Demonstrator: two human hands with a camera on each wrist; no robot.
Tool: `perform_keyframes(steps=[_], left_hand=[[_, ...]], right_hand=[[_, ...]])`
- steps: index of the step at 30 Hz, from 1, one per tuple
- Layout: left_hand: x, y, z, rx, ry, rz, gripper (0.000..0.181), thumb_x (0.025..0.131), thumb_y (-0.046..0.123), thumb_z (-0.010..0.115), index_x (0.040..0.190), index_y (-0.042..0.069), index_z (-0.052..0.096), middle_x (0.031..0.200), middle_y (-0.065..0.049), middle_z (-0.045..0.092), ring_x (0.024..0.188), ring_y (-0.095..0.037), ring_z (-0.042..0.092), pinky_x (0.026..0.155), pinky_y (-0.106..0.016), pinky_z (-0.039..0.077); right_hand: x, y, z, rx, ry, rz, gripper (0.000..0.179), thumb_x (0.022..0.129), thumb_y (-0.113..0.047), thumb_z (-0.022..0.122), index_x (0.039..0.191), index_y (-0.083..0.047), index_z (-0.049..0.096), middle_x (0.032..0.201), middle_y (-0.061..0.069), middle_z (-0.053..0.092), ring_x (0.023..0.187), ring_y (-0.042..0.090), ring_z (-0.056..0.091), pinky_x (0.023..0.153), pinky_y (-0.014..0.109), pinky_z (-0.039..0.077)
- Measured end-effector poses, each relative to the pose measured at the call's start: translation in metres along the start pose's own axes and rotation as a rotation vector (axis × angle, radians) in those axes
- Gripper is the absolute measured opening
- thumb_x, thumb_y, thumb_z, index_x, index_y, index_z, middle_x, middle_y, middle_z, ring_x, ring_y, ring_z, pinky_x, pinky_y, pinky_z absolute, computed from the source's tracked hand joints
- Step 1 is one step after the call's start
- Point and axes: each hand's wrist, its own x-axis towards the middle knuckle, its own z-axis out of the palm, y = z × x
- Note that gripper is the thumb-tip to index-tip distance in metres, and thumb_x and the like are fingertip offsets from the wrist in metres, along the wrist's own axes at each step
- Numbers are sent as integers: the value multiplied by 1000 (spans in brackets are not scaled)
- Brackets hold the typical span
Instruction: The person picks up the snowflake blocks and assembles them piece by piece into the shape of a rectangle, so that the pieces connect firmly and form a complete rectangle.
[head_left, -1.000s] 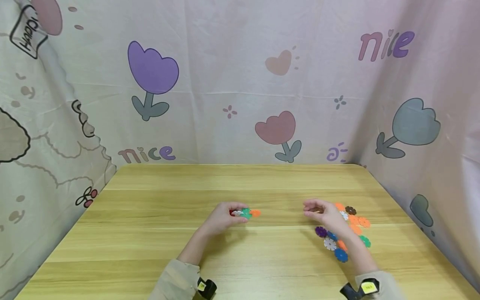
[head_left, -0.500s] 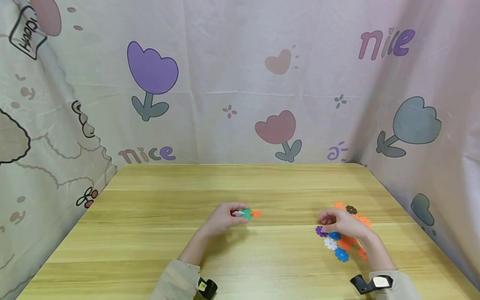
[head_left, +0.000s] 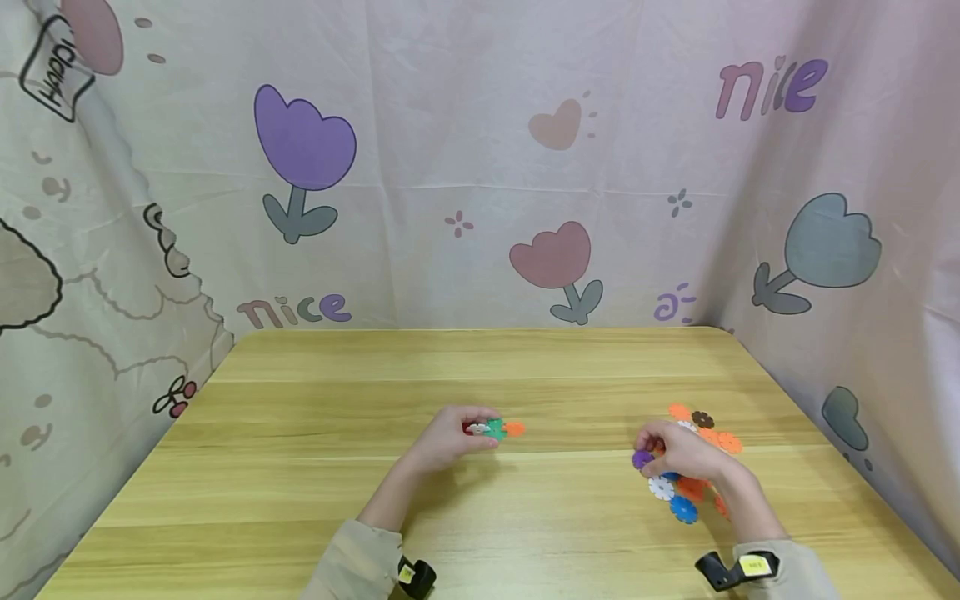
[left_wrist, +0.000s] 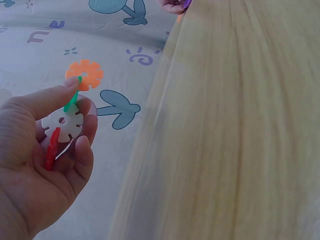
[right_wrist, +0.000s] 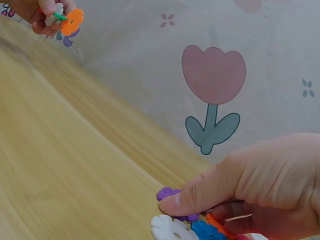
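My left hand (head_left: pixel 446 437) holds a short chain of joined plastic snowflake discs above the table. A red disc (left_wrist: pixel 52 150), a white disc (left_wrist: pixel 62 122), a green disc (head_left: pixel 495 428) and an orange disc (left_wrist: pixel 85 75) make it up, the orange one sticking out past the fingertips. At a loose group of discs on the right, my right hand (head_left: pixel 682 450) has its thumb over a purple snowflake disc (right_wrist: pixel 167 193) and pinches it. Beside it lie a white disc (right_wrist: pixel 167 227) and blue discs (head_left: pixel 683 509). The right hand hides part of the group.
Orange discs (head_left: pixel 729 442) and a dark brown disc (head_left: pixel 702 419) lie behind the right hand on the wooden table (head_left: pixel 360 500). A printed curtain (head_left: pixel 442 125) hangs along the table's back and sides.
My right hand has moved right and down from beside the group to the purple disc, its fingers now about it. The left hand has stayed nearly still with its chain.
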Motion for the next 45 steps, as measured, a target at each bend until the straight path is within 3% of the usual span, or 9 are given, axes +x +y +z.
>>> perform_keyframes(steps=[12,19,25,31,37,45], left_hand=[[1,-2,2,-15,-4,-24,34,82,3,67,114,-7,60,91,-9,64,75,-10,53,64,-22,46],[11,-31,6,-2,7,-23,36,82,5,68,116,-5,60,92,-5,64,76,-11,53,64,-23,46],[14,-38,6,-13,9,-12,35,82,8,70,114,-1,62,92,-3,64,76,-11,56,65,-24,48],[14,-37,6,7,22,-10,32,82,8,70,112,0,64,93,-3,65,77,-11,55,65,-24,48],[13,-33,7,26,34,-18,34,82,7,69,114,-2,62,98,-7,65,79,-12,56,67,-25,48],[1,-1,2,31,23,-11,34,83,3,67,114,-9,59,98,-14,64,75,-12,56,63,-22,48]], right_hand=[[9,-10,7,57,44,-27,10,84,1,63,92,-2,57,82,6,60,75,19,57,65,27,50],[21,-24,17,100,55,-38,10,85,-4,64,95,-1,62,85,5,62,80,20,60,69,26,52],[33,-40,25,124,45,-74,8,87,-7,62,92,-2,58,83,7,63,77,22,61,67,29,52],[45,-61,35,210,9,-111,14,91,-7,57,98,3,52,80,17,64,68,27,60,55,31,51],[55,-76,48,275,2,-153,14,93,-3,52,104,6,50,85,22,62,73,27,60,64,34,54],[61,-92,65,280,36,-184,24,93,-4,53,115,6,52,81,22,60,71,33,57,62,36,51]])
